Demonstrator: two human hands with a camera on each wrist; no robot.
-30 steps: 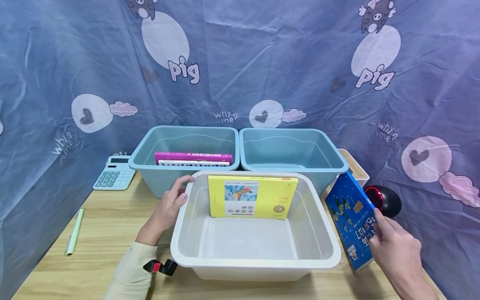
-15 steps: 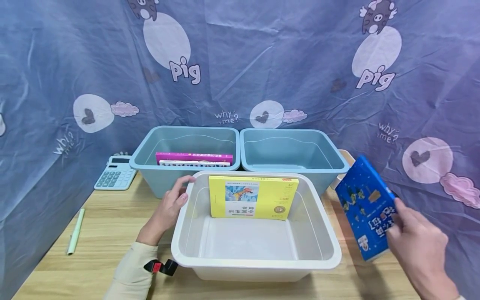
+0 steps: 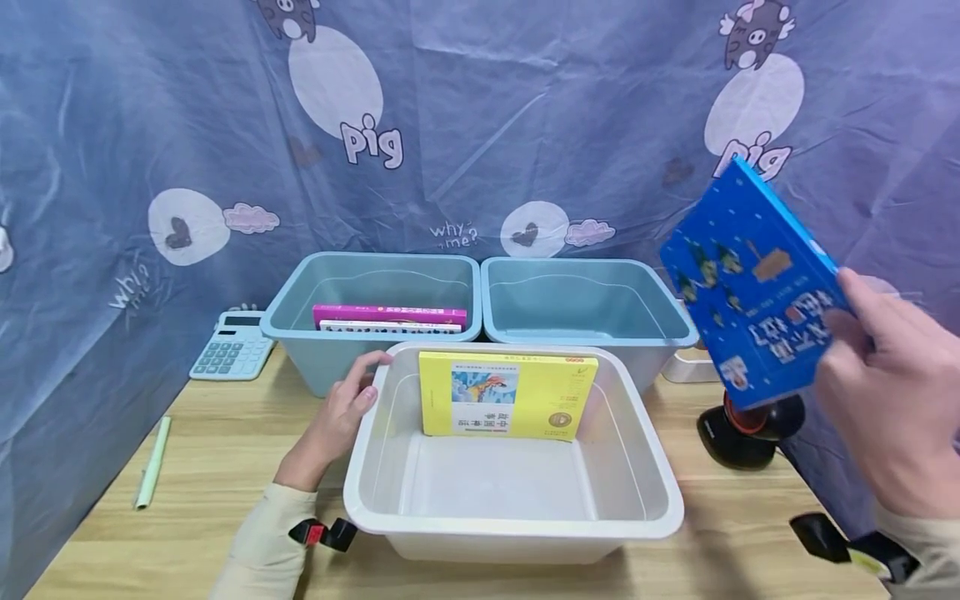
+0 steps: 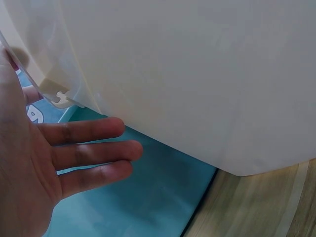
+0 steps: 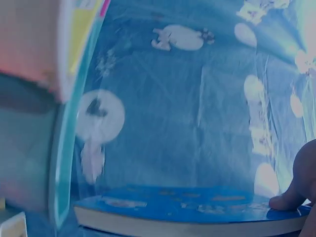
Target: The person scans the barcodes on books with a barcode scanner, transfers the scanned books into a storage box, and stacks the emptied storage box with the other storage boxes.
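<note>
Head view: the right hand (image 3: 900, 392) has its grip clamped on a blue book (image 3: 738, 300), the thumb pressed on the cover near one edge. The book is raised in the air above the right edge of the desk (image 3: 247, 442), tilted, with its illustrated cover showing. The right wrist view shows the pale page edges and the thumb on the cover.

The left hand (image 3: 337, 417) touches the left rim of a white tub (image 3: 517, 527) with index finger and thumb; the left wrist view shows the other three fingers straight, outside its wall. The white tub sits mid-desk, toward the near edge, and a yellow book (image 3: 536, 400) stands on its side in it, leaning against the far wall.

Behind it, along the far edge, two blue-green tubs stand side by side. The left tub (image 3: 296, 354) holds a magenta book (image 3: 390, 314) and a white-edged book (image 3: 390, 327); the right tub (image 3: 577, 304) is nearer the desk's far right corner. A black rounded object (image 3: 738, 437) stands by the right edge, below the blue book in this view. A pale blue calculator (image 3: 234, 346) lies at the far left corner and a light green pen (image 3: 152, 465) near the left edge. Blue cloth (image 3: 480, 125) printed with pigs hangs behind.
</note>
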